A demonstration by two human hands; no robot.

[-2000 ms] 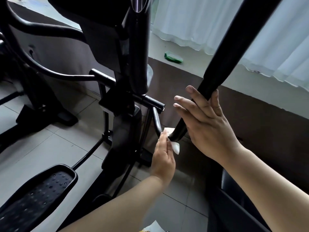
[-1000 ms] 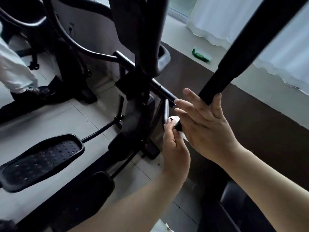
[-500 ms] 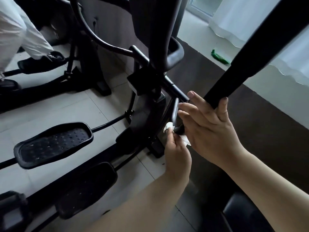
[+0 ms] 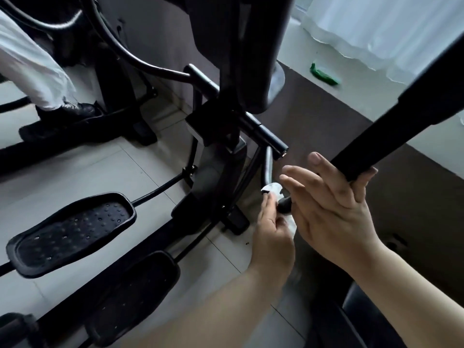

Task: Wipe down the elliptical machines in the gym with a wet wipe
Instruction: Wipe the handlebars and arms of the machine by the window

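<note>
Tiled floor [image 4: 140, 169], two pedals [image 4: 72, 232]. My left hand [image 4: 272, 237] still pinches one wet wipe [image 4: 273, 189] at the handlebar [image 4: 401, 121] end; my right hand [image 4: 334, 217] thumb-hooks the bar, fingers now straighter.

Two hands [image 4: 273, 237] [image 4: 334, 217], one wipe [image 4: 274, 188], one shoe [image 4: 67, 112]
</note>
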